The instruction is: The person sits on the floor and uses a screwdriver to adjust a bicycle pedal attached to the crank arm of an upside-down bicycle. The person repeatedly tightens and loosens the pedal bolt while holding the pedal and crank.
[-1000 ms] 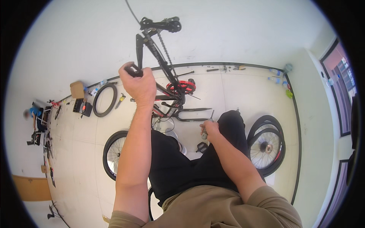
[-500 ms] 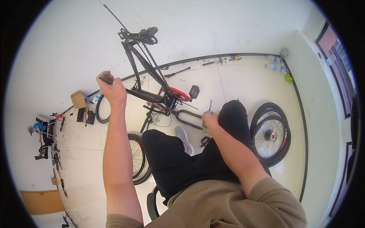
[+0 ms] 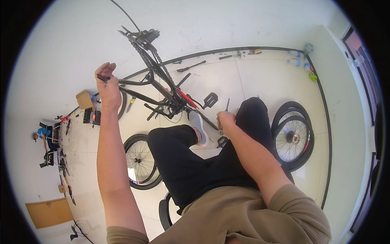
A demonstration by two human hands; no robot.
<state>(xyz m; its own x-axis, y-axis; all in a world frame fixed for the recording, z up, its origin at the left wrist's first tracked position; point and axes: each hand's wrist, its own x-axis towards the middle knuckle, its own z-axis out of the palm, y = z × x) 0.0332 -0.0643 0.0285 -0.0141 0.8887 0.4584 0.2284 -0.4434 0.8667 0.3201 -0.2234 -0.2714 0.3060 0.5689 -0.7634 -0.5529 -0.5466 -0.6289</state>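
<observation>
A black bicycle frame [image 3: 142,96] is tilted in front of me, with its chain, red chainring [image 3: 187,100] and one black pedal [image 3: 211,100] attached. My left hand [image 3: 109,90] is closed round the end of its tubing at the left. The frame's derailleur end [image 3: 148,36] points up and away from me. Beside my right knee, my right hand [image 3: 226,121] is closed round a slim grey tool [image 3: 227,105]. Its narrow shaft sticks up above the fist and a short piece shows below; the exact kind cannot be made out.
Two wheels [image 3: 293,138] lie at my right, another wheel [image 3: 138,160] at my left. Hand tools [image 3: 230,55] and bottles [image 3: 294,62] line the far wall. A cardboard box [image 3: 84,99] sits far left, and a person [image 3: 41,134] is farther off. Another pedal [image 3: 222,142] is near my shoe.
My left hand has moved left and slightly up with the bicycle frame, which has turned, its chainring now seen more edge-on. The right hand keeps the tool in nearly the same place.
</observation>
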